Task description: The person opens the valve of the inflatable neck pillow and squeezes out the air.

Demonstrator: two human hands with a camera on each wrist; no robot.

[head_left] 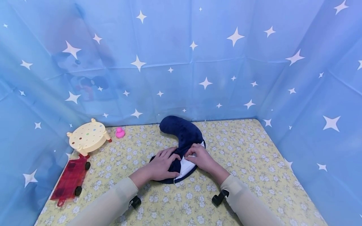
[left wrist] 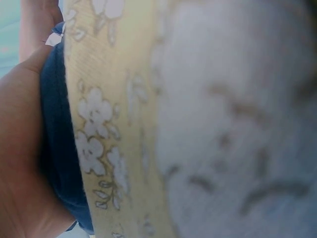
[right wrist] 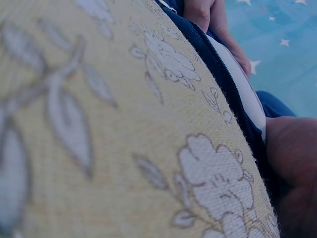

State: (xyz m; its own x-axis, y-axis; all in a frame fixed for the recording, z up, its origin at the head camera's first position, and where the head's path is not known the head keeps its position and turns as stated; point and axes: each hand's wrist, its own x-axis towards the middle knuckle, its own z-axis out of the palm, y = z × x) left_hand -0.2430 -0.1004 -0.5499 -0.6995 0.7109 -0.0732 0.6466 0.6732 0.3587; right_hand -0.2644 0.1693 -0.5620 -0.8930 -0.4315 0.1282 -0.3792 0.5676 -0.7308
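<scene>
A navy-blue, curved neck pillow (head_left: 183, 130) lies on the table with its plush cover unzipped along the near right side. White inner material (head_left: 186, 166) shows through the opening, and the zipper pull (head_left: 174, 180) hangs at its near end. My left hand (head_left: 162, 164) grips the pillow's near left end, thumb and fingers curved over the navy cover beside the white. On the other side of the gap, my right hand (head_left: 202, 158) pinches at the cover's edge, fingertips over the white part. From the right wrist view, the zipper teeth (right wrist: 225, 67) run along the table side.
To the left stand a cream, dotted toy table (head_left: 89, 136) with short legs and a red see-through toy cart (head_left: 72, 177) with black wheels. A small pink duck toy (head_left: 120, 132) sits near the back edge. Blue star-printed curtains (head_left: 169, 62) enclose the flowered tabletop (head_left: 240, 150).
</scene>
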